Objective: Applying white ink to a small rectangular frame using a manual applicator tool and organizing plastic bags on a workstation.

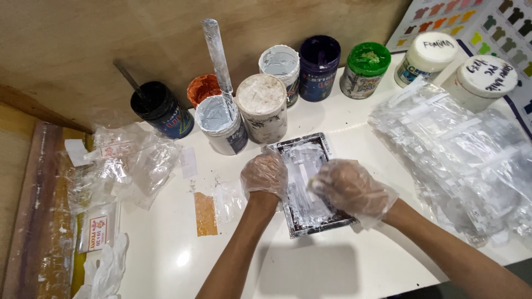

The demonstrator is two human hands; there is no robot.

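Observation:
Both my hands wear thin clear plastic gloves. My left hand (265, 175) rests on the left edge of a small dark-framed printing screen (318, 147) smeared with white ink, pressing it onto the white table (183, 260). My right hand (349, 188) is closed around a small scraper held against the screen's white-inked mesh; the tool is mostly hidden under the fingers. A clear plastic bag (228, 200) lies partly under the screen, to its left.
Paint tubs line the back: black (161, 109), orange (203, 88), white with a stirring stick (221, 123), a lidded white tub (262, 106), blue (318, 65), green (365, 66). A stack of clear bags (460, 160) sits right, loose bags (124, 166) left.

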